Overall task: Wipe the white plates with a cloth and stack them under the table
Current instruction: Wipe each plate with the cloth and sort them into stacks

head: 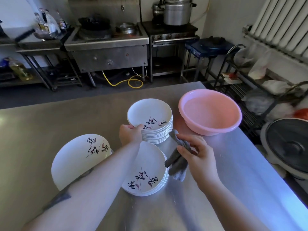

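Note:
Three groups of white plates with black calligraphy lie on the steel table [216,164]. A tall stack [150,115] stands at the middle back. My left hand [130,133] grips the near-left rim of its top plate. A lower stack [150,170] sits closer to me, partly hidden by my left forearm. A large plate [78,157] lies to the left. My right hand [195,154] holds a crumpled grey cloth [177,161] just right of the near stack.
A pink basin [210,112] with water stands at the back right of the table. Beyond the table's right edge are a round black-lidded pot [288,145] and a wire rack [246,84]. Stoves and steel counters line the far wall.

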Action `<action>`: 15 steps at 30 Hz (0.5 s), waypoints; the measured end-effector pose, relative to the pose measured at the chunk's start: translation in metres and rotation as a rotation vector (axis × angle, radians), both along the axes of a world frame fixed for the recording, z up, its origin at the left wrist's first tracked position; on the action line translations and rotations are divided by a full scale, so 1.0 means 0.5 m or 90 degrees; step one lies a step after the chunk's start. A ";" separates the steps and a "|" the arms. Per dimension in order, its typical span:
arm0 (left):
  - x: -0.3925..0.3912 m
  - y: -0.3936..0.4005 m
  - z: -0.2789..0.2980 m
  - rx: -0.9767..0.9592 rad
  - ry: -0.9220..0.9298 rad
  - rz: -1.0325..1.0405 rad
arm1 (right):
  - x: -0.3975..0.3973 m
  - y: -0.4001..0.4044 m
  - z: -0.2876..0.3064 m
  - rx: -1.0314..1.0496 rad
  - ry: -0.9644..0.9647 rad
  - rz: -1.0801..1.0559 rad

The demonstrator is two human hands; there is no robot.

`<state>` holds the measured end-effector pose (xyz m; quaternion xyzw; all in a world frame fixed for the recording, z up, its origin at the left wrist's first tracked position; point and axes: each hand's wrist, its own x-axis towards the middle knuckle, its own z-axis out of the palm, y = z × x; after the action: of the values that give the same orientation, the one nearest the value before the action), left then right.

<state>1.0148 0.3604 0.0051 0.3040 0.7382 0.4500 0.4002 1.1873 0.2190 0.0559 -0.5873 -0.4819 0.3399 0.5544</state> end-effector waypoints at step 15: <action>-0.037 -0.096 0.114 0.115 -0.283 0.029 | 0.000 -0.024 0.014 -0.007 0.006 0.009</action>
<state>0.9963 0.3122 0.0621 0.2151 0.5952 0.5793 0.5137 1.1874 0.2068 0.0627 -0.5854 -0.4816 0.3491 0.5510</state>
